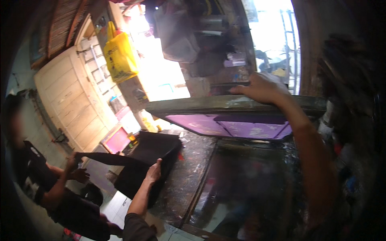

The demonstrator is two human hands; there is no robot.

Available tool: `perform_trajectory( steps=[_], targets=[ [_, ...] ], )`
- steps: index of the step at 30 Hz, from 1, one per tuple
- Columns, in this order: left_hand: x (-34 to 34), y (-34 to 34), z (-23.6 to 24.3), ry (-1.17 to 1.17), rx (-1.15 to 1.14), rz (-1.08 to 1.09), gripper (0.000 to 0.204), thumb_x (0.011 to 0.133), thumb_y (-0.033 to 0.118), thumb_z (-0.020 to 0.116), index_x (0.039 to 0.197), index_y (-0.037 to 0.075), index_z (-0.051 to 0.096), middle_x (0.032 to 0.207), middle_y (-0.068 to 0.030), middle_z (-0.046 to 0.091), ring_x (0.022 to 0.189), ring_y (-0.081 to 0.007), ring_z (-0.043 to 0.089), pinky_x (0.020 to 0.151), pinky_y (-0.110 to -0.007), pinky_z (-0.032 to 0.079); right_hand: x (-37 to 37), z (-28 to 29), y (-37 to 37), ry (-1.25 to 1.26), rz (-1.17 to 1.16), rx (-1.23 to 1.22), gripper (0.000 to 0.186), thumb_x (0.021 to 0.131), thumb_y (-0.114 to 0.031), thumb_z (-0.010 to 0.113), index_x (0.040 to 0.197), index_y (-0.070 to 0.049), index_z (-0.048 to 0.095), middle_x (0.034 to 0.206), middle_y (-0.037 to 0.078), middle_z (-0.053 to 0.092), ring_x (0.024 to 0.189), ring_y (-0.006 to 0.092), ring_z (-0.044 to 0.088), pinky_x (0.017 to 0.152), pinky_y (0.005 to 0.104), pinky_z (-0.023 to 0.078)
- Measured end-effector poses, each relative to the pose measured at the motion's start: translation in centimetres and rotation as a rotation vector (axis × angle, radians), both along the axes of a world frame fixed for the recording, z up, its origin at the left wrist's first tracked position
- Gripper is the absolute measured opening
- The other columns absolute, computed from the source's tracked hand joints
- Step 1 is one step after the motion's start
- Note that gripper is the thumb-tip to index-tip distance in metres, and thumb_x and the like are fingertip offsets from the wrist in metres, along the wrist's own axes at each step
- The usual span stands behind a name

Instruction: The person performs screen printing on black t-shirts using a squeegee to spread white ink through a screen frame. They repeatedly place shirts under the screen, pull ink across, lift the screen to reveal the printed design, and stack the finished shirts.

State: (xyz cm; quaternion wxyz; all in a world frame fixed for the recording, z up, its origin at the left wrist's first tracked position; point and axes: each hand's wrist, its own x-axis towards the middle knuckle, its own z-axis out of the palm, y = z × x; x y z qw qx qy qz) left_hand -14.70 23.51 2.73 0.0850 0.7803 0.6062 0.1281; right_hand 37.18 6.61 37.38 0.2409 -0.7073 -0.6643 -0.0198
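My right hand (265, 88) grips the top edge of a screen-printing frame (237, 103), which is tilted up over the table. Its purple mesh (249, 125) shows below the worn wooden rail. Left of the frame, my left hand (153, 170) is closed on the right edge of a black cloth (150, 146). The cloth hangs partly over the table's left side. At the left, a co-worker's hand (71, 162) holds a narrow end of the same cloth. Under the raised frame lies a dark glossy panel (249, 180) with reflections.
The worktable (187, 176) is stained with paint. A person in dark clothes (60, 193) stands at its left. Behind are a pink-meshed frame (116, 138), a wooden door (72, 92) and a hanging yellow bag (120, 56). Dark clutter (350, 80) lines the right.
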Motion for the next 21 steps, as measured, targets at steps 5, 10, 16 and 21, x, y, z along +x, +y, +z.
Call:
perform_trajectory(
  steps=[5,10,16,21],
  targets=[
    [6.9,-5.1,3.3,0.214,0.164,-0.411,0.065,0.094,0.006,0.047,0.145,-0.017,0.015,0.072,-0.028,0.065,0.069,-0.0472,0.068,0.06,-0.054,0.054,1.1,-0.3,2.6,-0.083,-0.057,-0.034,0.076,0.082,-0.066,0.066,0.134,-0.01,0.062,0.132,0.023,0.062,0.121,0.0329,0.061,0.104,0.0426,0.046],
    [23.5,-17.5,2.9,-0.066,-0.41,-0.628,0.066,0.091,0.013,0.045,0.152,-0.008,0.028,0.145,-0.0263,0.039,0.131,-0.0291,0.045,0.107,-0.039,0.035,1.4,-0.5,4.0,-0.148,0.123,0.081,0.075,0.082,-0.067,0.065,0.143,-0.024,0.055,0.141,0.023,0.055,0.127,0.0355,0.057,0.108,0.0434,0.044],
    [38.6,-25.0,-0.8,-0.105,-0.17,-0.718,0.089,0.088,0.004,0.059,0.158,0.0,0.004,0.087,-0.0306,0.068,0.079,-0.0453,0.069,0.071,-0.051,0.054,0.6,-1.6,1.5,-0.137,0.03,0.055,0.078,0.081,-0.069,0.065,0.131,-0.009,0.064,0.118,0.028,0.067,0.111,0.0375,0.066,0.1,0.0446,0.049],
    [34.5,-24.7,-0.5,-0.418,-0.194,-0.733,0.057,0.097,0.025,0.063,0.146,0.004,0.044,0.114,-0.0273,0.065,0.109,-0.0406,0.064,0.091,-0.049,0.051,-0.1,-0.9,-0.3,-0.126,0.109,0.146,0.078,0.08,-0.068,0.066,0.13,-0.008,0.065,0.119,0.028,0.067,0.112,0.0375,0.065,0.1,0.0443,0.048]
  ],
)
